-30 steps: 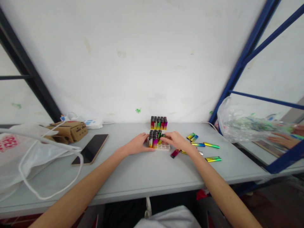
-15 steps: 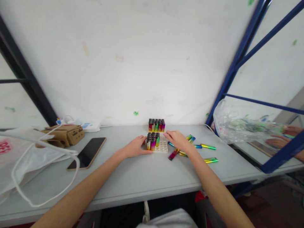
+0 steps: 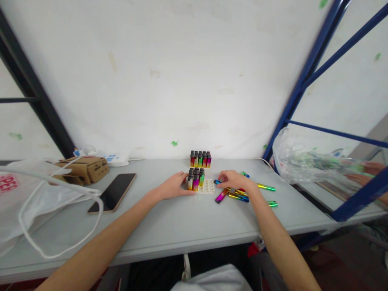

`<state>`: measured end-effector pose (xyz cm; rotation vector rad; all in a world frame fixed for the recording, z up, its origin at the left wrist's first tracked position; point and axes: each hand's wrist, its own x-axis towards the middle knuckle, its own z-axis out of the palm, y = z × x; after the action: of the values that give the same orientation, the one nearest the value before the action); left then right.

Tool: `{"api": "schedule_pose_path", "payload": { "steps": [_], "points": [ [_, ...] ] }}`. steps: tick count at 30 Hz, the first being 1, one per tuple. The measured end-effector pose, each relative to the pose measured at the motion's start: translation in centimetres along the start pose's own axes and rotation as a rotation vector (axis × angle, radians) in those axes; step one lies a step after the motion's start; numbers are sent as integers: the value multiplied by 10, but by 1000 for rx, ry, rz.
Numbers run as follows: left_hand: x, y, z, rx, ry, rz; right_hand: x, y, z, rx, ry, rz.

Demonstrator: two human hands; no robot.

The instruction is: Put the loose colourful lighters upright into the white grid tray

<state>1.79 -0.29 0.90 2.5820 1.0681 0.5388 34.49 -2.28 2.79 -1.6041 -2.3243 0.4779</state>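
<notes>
A white slotted tray (image 3: 207, 187) sits mid-table, its left rows filled with upright rainbow lighters (image 3: 195, 179). My left hand (image 3: 173, 186) rests against the tray's left side, fingers curled on it. My right hand (image 3: 234, 180) hovers just right of the tray over several loose lighters (image 3: 238, 196), fingers pinched on a blue lighter (image 3: 217, 182) lying on the table. A second full tray of lighters (image 3: 200, 159) stands behind, near the wall.
A phone (image 3: 114, 190) lies face up at left, beside a cardboard box (image 3: 85, 169) and a white plastic bag (image 3: 36, 198). A clear bag (image 3: 306, 161) lies on the neighbouring table, where another person's hands (image 3: 371, 167) show. Blue rack posts (image 3: 298, 93) rise at right.
My right hand left the tray, where it had set a lighter, and moved right and down onto the loose lighters. My left hand stayed at the tray.
</notes>
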Motion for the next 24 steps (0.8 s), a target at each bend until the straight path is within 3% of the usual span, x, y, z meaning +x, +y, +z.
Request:
{"api": "schedule_pose_path", "payload": {
  "steps": [3, 13, 24],
  "points": [
    [0, 1, 0, -3, -3, -7, 2, 3, 3, 36, -4, -27],
    [-1, -1, 1, -15, 13, 18, 14, -14, 11, 134, 328, -181],
    [0, -1, 1, -32, 15, 16, 23, -43, 36, 418, 416, -80]
  ]
}}
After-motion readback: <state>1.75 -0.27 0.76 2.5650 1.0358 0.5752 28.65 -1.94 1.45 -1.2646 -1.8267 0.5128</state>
